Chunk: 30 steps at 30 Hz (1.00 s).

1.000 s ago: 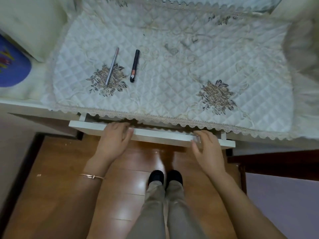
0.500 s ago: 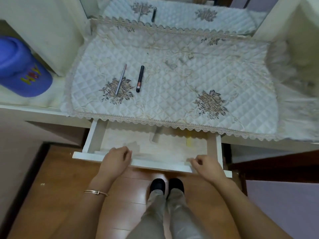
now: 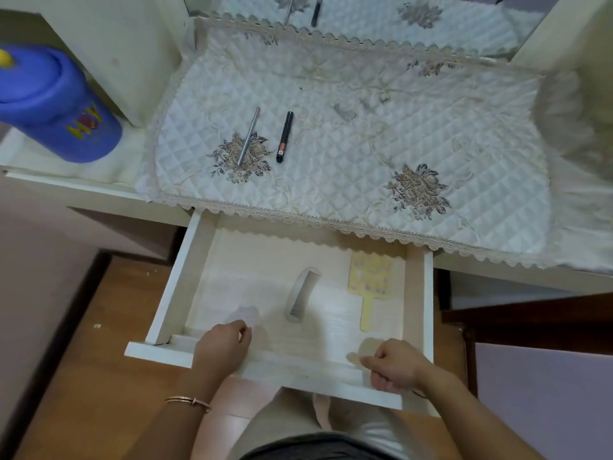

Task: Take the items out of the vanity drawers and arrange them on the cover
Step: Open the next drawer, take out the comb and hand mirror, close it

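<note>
The white vanity drawer [image 3: 172, 287] stands pulled far out below the quilted cover [image 3: 365, 134]. Inside it lie a grey comb [image 3: 302, 295] and, to its right, a yellow paddle-shaped item with a handle [image 3: 371, 280]. A slim silver pencil [image 3: 248, 137] and a black tube [image 3: 284, 136] lie side by side on the left part of the cover. My left hand [image 3: 222, 348] grips the drawer's front panel with its fingers curled over the inner edge. My right hand [image 3: 394, 366] grips the same panel further right.
A blue cap [image 3: 56, 104] sits on the shelf left of the cover. A mirror [image 3: 365, 14] stands behind the cover. Wooden floor [image 3: 83, 376] lies below, and a dark cabinet [image 3: 530, 323] stands to the drawer's right. My legs are under the drawer front.
Both hands have pulled the drawer from nearly closed to wide open. The comb and the yellow item inside have come into view.
</note>
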### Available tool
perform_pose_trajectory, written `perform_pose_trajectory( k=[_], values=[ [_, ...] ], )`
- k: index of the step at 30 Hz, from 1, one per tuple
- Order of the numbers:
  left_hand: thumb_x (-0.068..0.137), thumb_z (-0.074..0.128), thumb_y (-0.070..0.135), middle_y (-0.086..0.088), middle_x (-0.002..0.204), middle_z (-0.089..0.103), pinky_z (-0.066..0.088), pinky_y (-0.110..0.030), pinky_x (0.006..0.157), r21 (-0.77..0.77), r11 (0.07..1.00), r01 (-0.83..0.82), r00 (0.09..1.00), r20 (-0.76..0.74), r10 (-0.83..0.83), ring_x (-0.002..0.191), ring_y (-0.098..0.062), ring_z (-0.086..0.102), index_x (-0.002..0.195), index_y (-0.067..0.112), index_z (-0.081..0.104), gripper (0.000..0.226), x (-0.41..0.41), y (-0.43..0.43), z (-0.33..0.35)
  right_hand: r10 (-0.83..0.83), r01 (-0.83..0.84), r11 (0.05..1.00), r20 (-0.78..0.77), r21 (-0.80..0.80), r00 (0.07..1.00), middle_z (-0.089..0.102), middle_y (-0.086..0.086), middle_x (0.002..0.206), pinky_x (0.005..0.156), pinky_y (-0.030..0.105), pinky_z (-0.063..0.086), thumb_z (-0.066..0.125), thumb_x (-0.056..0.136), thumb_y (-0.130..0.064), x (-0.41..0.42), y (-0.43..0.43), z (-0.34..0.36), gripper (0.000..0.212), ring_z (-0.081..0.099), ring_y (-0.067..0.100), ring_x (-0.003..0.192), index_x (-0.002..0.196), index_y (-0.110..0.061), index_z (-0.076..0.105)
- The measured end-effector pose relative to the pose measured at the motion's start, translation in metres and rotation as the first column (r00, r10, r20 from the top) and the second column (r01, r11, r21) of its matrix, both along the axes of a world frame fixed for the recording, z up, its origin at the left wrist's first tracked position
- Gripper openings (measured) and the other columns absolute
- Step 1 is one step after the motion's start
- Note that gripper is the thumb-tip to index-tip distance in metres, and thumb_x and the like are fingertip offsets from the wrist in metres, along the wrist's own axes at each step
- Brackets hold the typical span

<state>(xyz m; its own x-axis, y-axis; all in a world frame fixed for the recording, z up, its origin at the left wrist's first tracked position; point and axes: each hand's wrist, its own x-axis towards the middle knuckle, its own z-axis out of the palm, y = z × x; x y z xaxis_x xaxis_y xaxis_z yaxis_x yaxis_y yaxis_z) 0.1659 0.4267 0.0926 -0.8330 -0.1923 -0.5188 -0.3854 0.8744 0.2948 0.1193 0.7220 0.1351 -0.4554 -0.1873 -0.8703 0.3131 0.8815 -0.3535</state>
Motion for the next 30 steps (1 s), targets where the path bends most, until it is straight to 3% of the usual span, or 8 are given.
perform_pose_trajectory(
  k=[6, 11, 14, 19, 23, 26, 28, 30],
  values=[
    [0.092, 0.038, 0.032, 0.0, 0.08, 0.061, 0.04, -0.027, 0.061, 0.006, 0.999, 0.04, 0.99, 0.137, -0.041, 0.079, -0.021, 0.062, 0.088, 0.019, 0.057, 0.023, 0.007, 0.023, -0.009, 0.088, -0.089, 0.996, 0.144, 0.0, 0.986, 0.06, -0.008, 0.054, 0.053, 0.014, 0.044, 0.05, 0.089, -0.037, 0.002, -0.004, -0.01, 0.041, 0.055, 0.002, 0.046, 0.052, -0.023, 0.06],
    [0.09, 0.048, 0.029, -0.009, 0.111, 0.061, 0.047, -0.033, 0.081, 0.144, 0.988, -0.055, 0.996, 0.076, 0.045, 0.101, -0.026, 0.057, 0.112, 0.014, 0.055, 0.027, -0.032, 0.058, -0.02, -0.291, 0.311, 0.949, -0.251, 0.045, 0.923, 0.062, -0.002, 0.086, 0.074, 0.022, 0.042, 0.057, 0.085, -0.022, -0.008, -0.005, -0.036, 0.004, 0.059, 0.016, 0.087, 0.081, -0.02, 0.057],
    [0.085, 0.058, 0.024, -0.017, 0.12, 0.05, 0.042, -0.042, 0.09, 0.16, 0.982, -0.1, 0.995, 0.007, 0.1, 0.11, -0.034, 0.049, 0.121, 0.004, 0.046, 0.042, -0.056, 0.075, -0.032, -0.501, 0.539, 0.84, -0.298, 0.058, 0.813, 0.065, 0.009, 0.109, 0.087, 0.03, 0.046, 0.059, 0.081, -0.019, -0.023, -0.01, -0.057, 0.024, 0.059, 0.026, 0.101, 0.104, -0.01, 0.06],
    [0.078, 0.067, 0.024, -0.021, 0.121, 0.045, 0.04, -0.044, 0.088, 0.096, 0.984, -0.148, 0.989, 0.005, 0.148, 0.109, -0.04, 0.045, 0.119, -0.002, 0.042, 0.055, -0.066, 0.092, -0.047, -0.56, 0.627, 0.768, -0.34, 0.131, 0.756, 0.061, 0.017, 0.111, 0.08, 0.029, 0.042, 0.066, 0.081, -0.021, -0.038, -0.028, -0.078, 0.037, 0.056, 0.032, 0.105, 0.108, 0.0, 0.052],
    [0.078, 0.068, 0.017, -0.021, 0.118, 0.047, 0.04, -0.042, 0.086, 0.161, 0.962, -0.219, 0.975, 0.009, 0.22, 0.108, -0.039, 0.045, 0.115, -0.002, 0.043, 0.048, -0.068, 0.091, -0.05, -0.533, 0.618, 0.769, -0.367, 0.165, 0.762, 0.061, 0.02, 0.112, 0.083, 0.033, 0.046, 0.06, 0.083, -0.013, -0.036, -0.04, -0.086, 0.031, 0.057, 0.035, 0.106, 0.109, 0.001, 0.051],
    [0.078, 0.066, 0.015, -0.019, 0.107, 0.052, 0.04, -0.035, 0.079, 0.21, 0.939, -0.273, 0.962, 0.039, 0.271, 0.101, -0.036, 0.051, 0.105, -0.001, 0.051, 0.035, -0.073, 0.086, -0.048, -0.66, 0.709, 0.697, -0.29, 0.107, 0.693, 0.062, 0.016, 0.111, 0.088, 0.032, 0.045, 0.064, 0.081, -0.015, -0.035, -0.043, -0.083, 0.032, 0.056, 0.033, 0.107, 0.109, -0.003, 0.055],
    [0.079, 0.063, 0.014, -0.011, 0.092, 0.054, 0.037, -0.029, 0.069, 0.253, 0.925, -0.284, 0.958, 0.039, 0.284, 0.091, -0.032, 0.055, 0.096, 0.004, 0.056, 0.021, -0.075, 0.083, -0.039, -0.748, 0.767, 0.641, -0.205, 0.019, 0.631, 0.065, 0.011, 0.095, 0.085, 0.033, 0.046, 0.067, 0.077, -0.015, -0.034, -0.043, -0.082, 0.01, 0.06, 0.029, 0.096, 0.086, -0.013, 0.063],
    [0.079, 0.061, 0.014, -0.003, 0.08, 0.057, 0.038, -0.025, 0.063, 0.31, 0.908, -0.283, 0.956, 0.007, 0.295, 0.077, -0.023, 0.057, 0.084, 0.013, 0.057, 0.006, -0.075, 0.078, -0.028, -0.828, 0.823, 0.56, -0.09, -0.096, 0.553, 0.062, 0.007, 0.078, 0.076, 0.033, 0.048, 0.069, 0.076, -0.009, -0.033, -0.038, -0.077, 0.019, 0.058, 0.025, 0.077, 0.063, -0.019, 0.06]
  ],
)
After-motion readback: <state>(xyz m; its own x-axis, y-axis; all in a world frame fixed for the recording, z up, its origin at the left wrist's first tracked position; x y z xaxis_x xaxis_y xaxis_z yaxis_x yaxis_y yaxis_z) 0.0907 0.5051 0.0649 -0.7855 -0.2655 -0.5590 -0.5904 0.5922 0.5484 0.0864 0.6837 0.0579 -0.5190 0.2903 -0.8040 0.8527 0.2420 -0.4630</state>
